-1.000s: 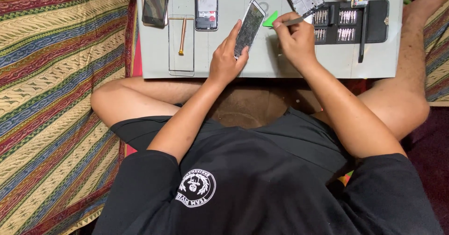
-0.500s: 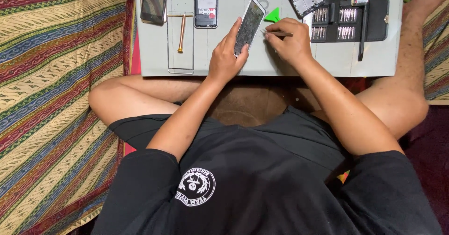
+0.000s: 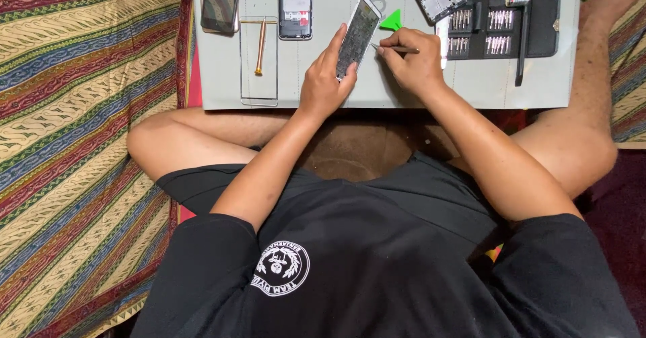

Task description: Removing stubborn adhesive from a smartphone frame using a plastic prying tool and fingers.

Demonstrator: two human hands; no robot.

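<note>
Under both sets of fingers, a grey surface [image 3: 350,89] is carrying the work. Left hand [image 3: 321,86] is gripping an opened phone [image 3: 356,35] by its long edges, tilted upright. It looks light, stiff and fragile; edge grip seems safest. Right hand [image 3: 410,62] is pinching a thin tool [image 3: 397,49], tip just beside the phone's edge.

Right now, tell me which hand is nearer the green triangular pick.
Right. The right hand, holding a thin tool, sits just below the green triangular pick. The left hand grips the opened phone, farther left of it.
</note>
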